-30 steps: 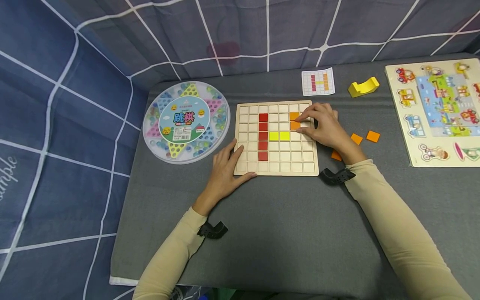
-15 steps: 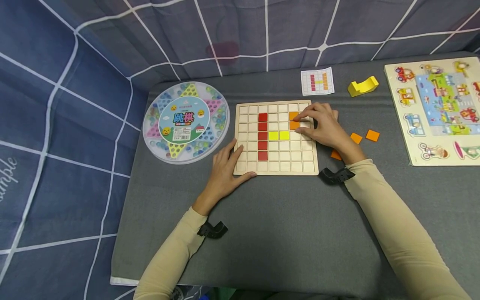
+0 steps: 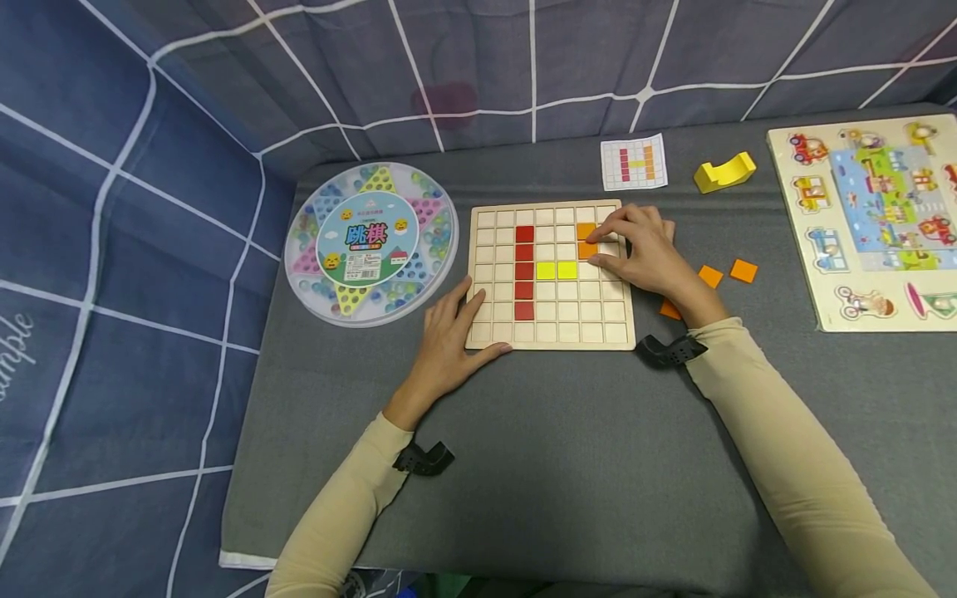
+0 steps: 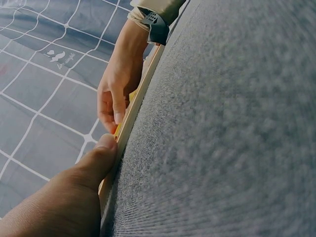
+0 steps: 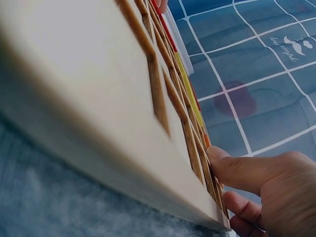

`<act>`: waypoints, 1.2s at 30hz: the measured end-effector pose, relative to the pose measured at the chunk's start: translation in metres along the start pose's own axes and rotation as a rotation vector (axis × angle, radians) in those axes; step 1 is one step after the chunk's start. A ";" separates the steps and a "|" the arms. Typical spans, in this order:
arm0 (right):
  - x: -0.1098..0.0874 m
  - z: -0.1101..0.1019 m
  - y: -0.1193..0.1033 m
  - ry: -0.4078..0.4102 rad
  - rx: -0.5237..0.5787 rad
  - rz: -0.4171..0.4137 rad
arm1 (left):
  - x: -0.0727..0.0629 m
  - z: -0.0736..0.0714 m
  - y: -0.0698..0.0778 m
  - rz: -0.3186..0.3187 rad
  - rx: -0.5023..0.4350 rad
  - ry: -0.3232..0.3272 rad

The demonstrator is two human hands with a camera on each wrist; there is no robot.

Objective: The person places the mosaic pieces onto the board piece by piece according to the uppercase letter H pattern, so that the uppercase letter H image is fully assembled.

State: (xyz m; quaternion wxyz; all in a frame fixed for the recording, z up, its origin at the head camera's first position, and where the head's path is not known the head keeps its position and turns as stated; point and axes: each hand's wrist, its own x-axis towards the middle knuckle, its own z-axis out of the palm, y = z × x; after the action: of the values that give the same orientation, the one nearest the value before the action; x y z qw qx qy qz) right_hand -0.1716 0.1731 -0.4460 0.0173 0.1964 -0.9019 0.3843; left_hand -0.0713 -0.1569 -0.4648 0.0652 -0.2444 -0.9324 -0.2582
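Note:
A wooden grid board [image 3: 557, 332] lies on the table, with a column of several red tiles [image 3: 524, 291] and two yellow tiles [image 3: 557, 271] in its cells. Near its top right one orange tile [image 3: 585, 229] sits in a cell. Directly below that, my right hand [image 3: 645, 253] pinches a second orange tile [image 3: 586, 251] at its cell between thumb and fingers. My left hand [image 3: 443, 340] rests at the board's lower left corner, fingers along the left edge, thumb [image 4: 106, 143] on the front edge. Loose orange tiles [image 3: 743, 271] lie right of the board, partly behind the right wrist.
Behind the board lies a small printed card [image 3: 634, 163] with a coloured grid pattern, beside a yellow curved block [image 3: 725, 174]. A round Chinese checkers box [image 3: 441, 278] is at the left. A picture puzzle board [image 3: 830, 303] lies at the far right.

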 end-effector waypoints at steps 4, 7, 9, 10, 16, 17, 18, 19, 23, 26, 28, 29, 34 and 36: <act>-0.001 -0.002 0.002 -0.013 -0.002 -0.001 | 0.000 0.000 0.001 -0.001 0.000 -0.002; -0.002 -0.004 0.005 -0.036 0.014 -0.019 | 0.000 0.000 0.001 -0.003 -0.002 0.000; -0.003 -0.007 0.007 -0.042 0.041 -0.045 | 0.000 0.000 0.001 -0.001 -0.003 0.005; -0.005 -0.009 0.008 -0.039 0.056 -0.064 | 0.000 0.000 0.000 -0.001 -0.003 0.007; -0.023 -0.026 0.015 0.020 0.073 -0.123 | 0.000 0.000 0.000 0.003 -0.002 0.012; -0.028 -0.030 0.016 0.025 0.063 -0.112 | 0.000 0.000 0.000 0.003 -0.002 0.010; -0.033 -0.034 0.018 0.026 0.052 -0.102 | 0.000 0.000 0.000 0.002 -0.002 0.008; -0.038 -0.038 0.019 0.026 0.040 -0.093 | 0.000 0.000 0.001 0.001 -0.002 0.006; -0.057 -0.051 0.022 -0.007 0.022 -0.049 | 0.000 0.000 0.001 -0.002 -0.008 0.004; -0.067 -0.057 0.024 -0.063 0.026 -0.020 | 0.000 -0.001 0.001 -0.004 -0.009 0.008; -0.071 -0.058 0.026 -0.099 0.015 -0.007 | 0.000 0.000 0.001 -0.005 -0.007 0.007; -0.072 -0.058 0.027 -0.117 0.008 -0.002 | 0.000 0.000 0.001 -0.007 -0.007 0.006; -0.072 -0.058 0.031 -0.179 0.010 -0.034 | 0.001 0.001 0.001 -0.006 -0.008 0.006; -0.073 -0.058 0.033 -0.195 0.027 -0.060 | 0.001 0.001 0.001 -0.004 -0.008 0.007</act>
State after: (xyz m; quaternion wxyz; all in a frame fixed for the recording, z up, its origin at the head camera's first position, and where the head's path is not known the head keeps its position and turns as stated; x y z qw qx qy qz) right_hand -0.1232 0.2590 -0.4407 -0.0617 0.2601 -0.8878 0.3746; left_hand -0.0714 -0.1550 -0.4650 0.0667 -0.2417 -0.9316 -0.2631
